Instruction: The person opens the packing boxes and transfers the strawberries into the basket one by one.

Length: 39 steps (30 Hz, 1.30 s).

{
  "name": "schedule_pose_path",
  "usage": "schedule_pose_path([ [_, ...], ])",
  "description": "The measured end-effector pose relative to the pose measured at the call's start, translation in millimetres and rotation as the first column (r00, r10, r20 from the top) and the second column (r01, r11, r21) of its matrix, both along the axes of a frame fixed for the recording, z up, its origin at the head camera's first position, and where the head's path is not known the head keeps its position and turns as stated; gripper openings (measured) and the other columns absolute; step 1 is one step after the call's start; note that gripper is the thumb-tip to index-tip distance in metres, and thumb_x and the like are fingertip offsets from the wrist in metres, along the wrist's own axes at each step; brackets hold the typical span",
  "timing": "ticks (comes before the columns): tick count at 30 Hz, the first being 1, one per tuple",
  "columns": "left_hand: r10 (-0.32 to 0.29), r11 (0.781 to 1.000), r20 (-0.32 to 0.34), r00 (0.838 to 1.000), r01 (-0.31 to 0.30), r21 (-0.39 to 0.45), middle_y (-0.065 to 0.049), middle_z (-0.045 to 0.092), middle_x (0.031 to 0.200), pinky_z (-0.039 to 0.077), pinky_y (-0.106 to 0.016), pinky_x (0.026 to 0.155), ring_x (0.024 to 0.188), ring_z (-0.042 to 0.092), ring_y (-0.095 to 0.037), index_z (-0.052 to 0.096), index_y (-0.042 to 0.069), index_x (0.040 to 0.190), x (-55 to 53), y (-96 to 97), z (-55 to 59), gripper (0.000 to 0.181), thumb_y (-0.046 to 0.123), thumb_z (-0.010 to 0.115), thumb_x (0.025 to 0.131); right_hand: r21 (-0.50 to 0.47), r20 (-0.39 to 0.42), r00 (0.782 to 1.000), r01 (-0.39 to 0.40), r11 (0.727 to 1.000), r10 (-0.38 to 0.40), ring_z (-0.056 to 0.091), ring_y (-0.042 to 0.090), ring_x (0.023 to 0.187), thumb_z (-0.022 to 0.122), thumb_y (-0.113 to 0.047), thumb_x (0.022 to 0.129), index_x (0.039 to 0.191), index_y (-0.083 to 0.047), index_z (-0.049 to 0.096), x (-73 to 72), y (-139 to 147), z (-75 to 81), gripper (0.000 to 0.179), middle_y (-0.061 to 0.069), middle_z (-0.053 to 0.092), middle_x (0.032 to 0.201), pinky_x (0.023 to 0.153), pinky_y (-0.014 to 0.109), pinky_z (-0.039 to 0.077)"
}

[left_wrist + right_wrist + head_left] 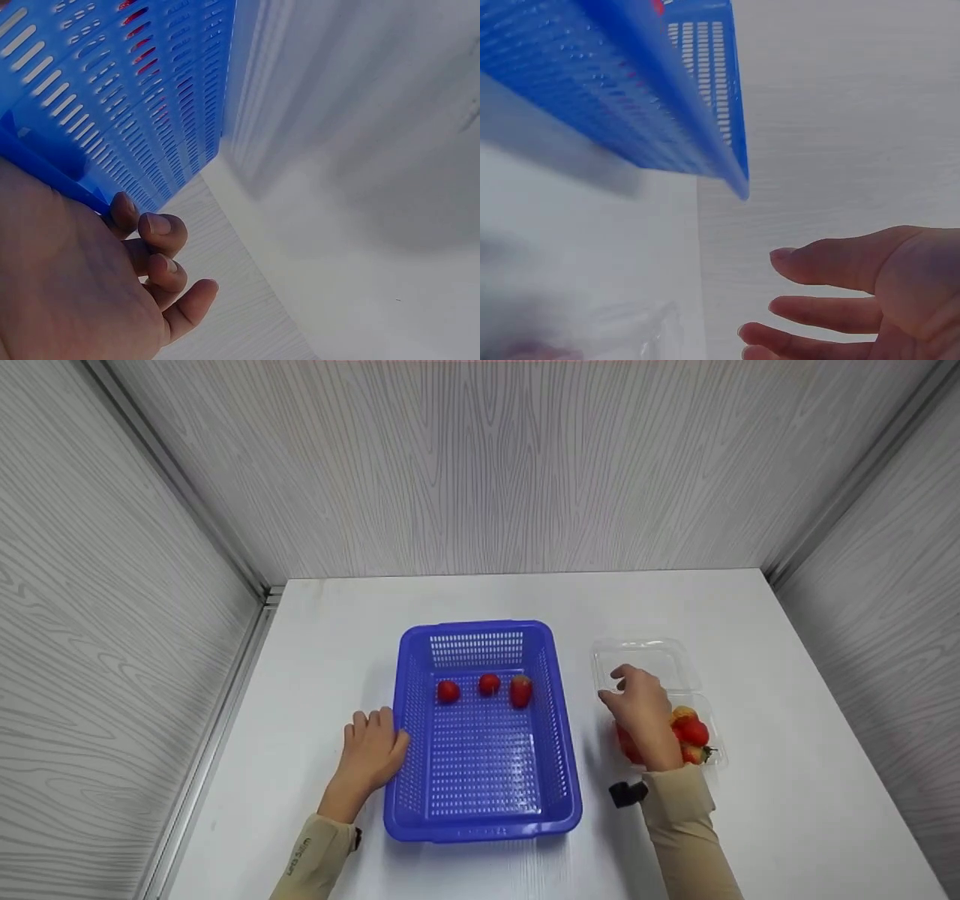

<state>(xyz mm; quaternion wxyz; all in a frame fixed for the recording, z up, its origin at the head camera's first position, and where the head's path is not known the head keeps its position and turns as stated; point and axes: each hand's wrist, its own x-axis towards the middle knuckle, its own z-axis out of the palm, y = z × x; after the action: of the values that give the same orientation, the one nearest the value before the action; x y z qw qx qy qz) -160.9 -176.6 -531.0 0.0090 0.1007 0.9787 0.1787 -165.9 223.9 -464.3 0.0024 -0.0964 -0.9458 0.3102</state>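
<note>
Left hand [371, 750] pinches blue basket [484, 832] by its rim; a hard tug could tip it, rolling the three red fruits [489, 684] inside. Right hand [641, 712] empty, fingers apart, over clear box [671, 669]; low wrist could snag it, spilling the remaining fruit [691, 732].

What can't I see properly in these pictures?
Head view: some fruit in the box, hidden behind the right hand and its wrist.
Left wrist view: most of the red fruit, hidden by the wall of the basket.
Right wrist view: the box, blurred and cut off by the bottom edge.
Head view: the sleeve writing, too small to read surely.
</note>
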Motion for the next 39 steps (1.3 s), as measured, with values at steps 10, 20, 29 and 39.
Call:
schedule_pose_path([
  [10,0.005,1.000,0.001,1.000,-0.005,-0.001,-0.015,0.047,0.089,0.030,-0.049,0.078,0.089,0.038,-0.035,0.047,-0.001,0.106,1.9,-3.2,1.0,0.027,0.024,0.046,0.096,0.068,0.099,0.991,0.082,0.994,-0.089,0.054,0.046,0.104,0.071,-0.013,0.080,0.119,0.006,0.064,15.9,13.8,-39.1,0.043,0.031,0.059,0.117,0.089,0.056,0.046],
  [20,0.003,1.000,0.007,1.000,-0.003,0.008,-0.016,0.048,0.092,0.030,-0.050,0.081,0.092,0.038,-0.035,0.047,-0.002,0.109,0.7,-1.7,2.4,0.029,0.024,0.046,0.096,-0.090,0.238,0.962,0.159,0.983,-0.133,0.059,0.033,0.091,0.069,-0.015,0.087,0.120,0.004,0.062,21.0,16.0,-51.8,0.039,0.024,0.062,0.112,0.067,0.036,0.055],
  [29,-0.009,1.000,-0.003,1.000,0.009,0.004,-0.015,0.047,0.090,0.030,-0.049,0.080,0.091,0.038,-0.035,0.047,-0.001,0.107,1.3,-1.5,1.3,0.027,0.023,0.045,0.096,-0.074,0.243,0.966,0.106,0.992,-0.085,0.059,0.035,0.088,0.064,-0.012,0.085,0.113,0.003,0.066,30.7,22.7,-52.2,0.032,0.023,0.064,0.107,0.072,0.043,0.053],
  [39,-0.007,1.000,0.012,1.000,0.007,-0.002,-0.015,0.047,0.091,0.030,-0.050,0.081,0.092,0.038,-0.035,0.047,-0.002,0.109,0.7,-1.3,1.9,0.029,0.025,0.045,0.097,-0.062,0.220,0.971,0.114,0.992,-0.098,0.055,0.040,0.098,0.068,-0.006,0.082,0.117,0.006,0.063,30.6,25.5,-60.8,0.037,0.028,0.062,0.115,0.087,0.052,0.050],
])
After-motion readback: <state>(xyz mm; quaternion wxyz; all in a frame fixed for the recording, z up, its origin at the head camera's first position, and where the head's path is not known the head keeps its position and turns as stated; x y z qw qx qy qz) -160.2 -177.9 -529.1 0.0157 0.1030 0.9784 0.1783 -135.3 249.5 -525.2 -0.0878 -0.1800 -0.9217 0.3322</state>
